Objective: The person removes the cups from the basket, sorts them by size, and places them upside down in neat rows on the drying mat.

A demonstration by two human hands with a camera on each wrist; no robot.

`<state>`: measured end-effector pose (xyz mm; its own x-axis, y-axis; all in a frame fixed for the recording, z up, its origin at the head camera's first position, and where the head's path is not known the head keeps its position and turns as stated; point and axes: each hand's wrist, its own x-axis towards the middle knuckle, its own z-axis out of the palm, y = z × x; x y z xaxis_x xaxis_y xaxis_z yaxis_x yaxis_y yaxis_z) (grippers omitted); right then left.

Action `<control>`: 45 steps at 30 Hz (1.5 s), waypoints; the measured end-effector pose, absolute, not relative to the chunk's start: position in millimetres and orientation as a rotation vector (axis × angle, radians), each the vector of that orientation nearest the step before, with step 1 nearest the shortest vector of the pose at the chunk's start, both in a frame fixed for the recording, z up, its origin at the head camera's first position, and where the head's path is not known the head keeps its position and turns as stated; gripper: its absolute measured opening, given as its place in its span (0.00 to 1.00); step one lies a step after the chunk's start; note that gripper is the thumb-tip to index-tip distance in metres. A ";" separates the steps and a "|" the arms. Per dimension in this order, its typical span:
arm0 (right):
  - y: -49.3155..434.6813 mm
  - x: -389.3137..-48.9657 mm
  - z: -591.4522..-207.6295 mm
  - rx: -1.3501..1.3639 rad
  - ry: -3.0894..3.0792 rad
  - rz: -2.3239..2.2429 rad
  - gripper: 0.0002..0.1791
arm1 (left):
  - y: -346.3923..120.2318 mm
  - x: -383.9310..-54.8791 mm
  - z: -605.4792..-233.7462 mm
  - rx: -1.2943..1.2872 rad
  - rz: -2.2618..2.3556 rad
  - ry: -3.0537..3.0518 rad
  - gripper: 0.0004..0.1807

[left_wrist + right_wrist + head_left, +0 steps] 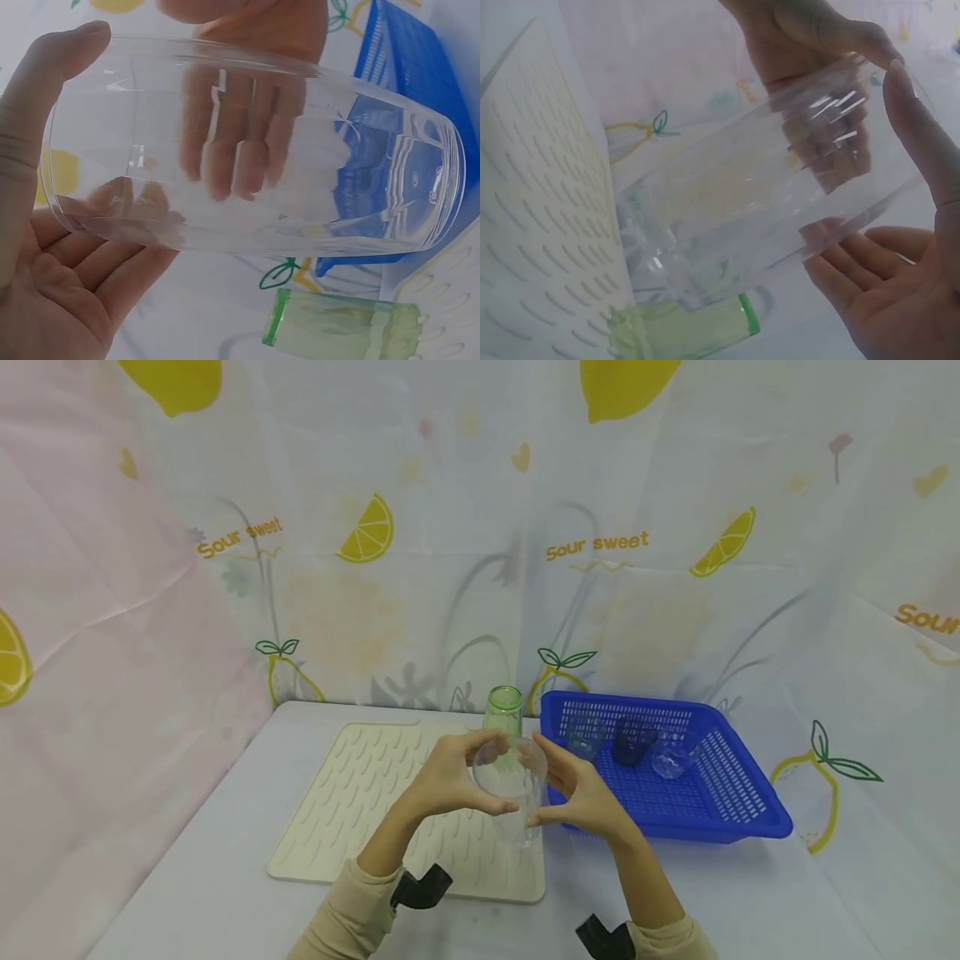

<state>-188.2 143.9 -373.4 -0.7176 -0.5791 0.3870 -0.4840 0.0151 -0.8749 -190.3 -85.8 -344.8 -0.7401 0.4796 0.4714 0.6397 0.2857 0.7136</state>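
Observation:
A clear drinking glass (pixel 517 785) is held up above the mat, its wide rim tilted toward me. My left hand (pixel 450 777) grips the rim end from the left, thumb on one side and fingers on the other, as the left wrist view shows. From the right, my right hand (pixel 588 793) holds the same end, its thumb (pixel 915 112) at the rim. The glass looks empty and see-through in both wrist views. Just behind it, a green-tinted glass (pixel 503 714) stands on the cream ridged mat (pixel 337 818), partly hidden by the hands and the clear glass.
A blue plastic basket (pixel 720 828) sits right of the mat. Inside lie a clear glass (pixel 672 758), a dark glass (pixel 632 743) and another see-through glass (pixel 585 737). Behind the white table (pixel 195 893) hangs a lemon-print cloth (pixel 465 527).

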 end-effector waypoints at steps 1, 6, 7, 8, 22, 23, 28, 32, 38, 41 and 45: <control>144.9 -188.0 -376.0 -1.134 2.178 -1.831 0.55 | -86.4 -190.0 -344.7 -1.039 -1.463 -2.376 0.42; 149.8 -187.9 -388.9 -1.136 2.167 -1.862 0.51 | -88.4 -189.3 -347.2 -1.033 -1.581 -2.314 0.41; 150.8 -187.6 -391.2 -1.128 2.170 -1.864 0.51 | -88.8 -189.3 -348.2 -1.038 -1.616 -2.295 0.42; 151.8 -187.2 -393.2 -1.116 2.176 -1.865 0.51 | -89.3 -189.2 -349.3 -1.037 -1.650 -2.281 0.42; 155.9 -181.1 -417.2 -0.882 2.176 -1.860 0.51 | -97.6 -189.7 -355.7 -1.000 -1.865 -2.146 0.41; 155.1 -181.0 -418.5 -0.874 2.174 -1.861 0.51 | -97.9 -190.0 -355.5 -0.999 -1.871 -2.140 0.41; 149.3 -180.6 -425.0 -0.850 2.141 -1.883 0.50 | -98.4 -190.2 -355.5 -0.987 -1.897 -2.133 0.41; 143.3 -181.0 -430.1 -0.854 2.084 -1.926 0.47 | -97.8 -190.1 -355.9 -0.979 -1.903 -2.132 0.41; 137.1 -184.4 -438.9 -0.845 1.943 -2.049 0.43 | -97.1 -189.5 -354.5 -0.981 -1.885 -2.132 0.41; 136.2 -184.7 -442.3 -0.835 1.874 -2.118 0.41 | -97.4 -190.7 -355.3 -1.005 -1.892 -2.112 0.41; 137.0 -183.2 -444.3 -0.809 1.827 -2.176 0.42 | -99.6 -194.1 -359.7 -1.039 -1.963 -2.071 0.40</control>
<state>-183.2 137.0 -444.3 -0.8338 -0.4729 0.2849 -0.1988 -0.2242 -0.9541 -194.1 -99.6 -359.7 -0.7611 0.3978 0.5123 0.5328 -0.0671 0.8436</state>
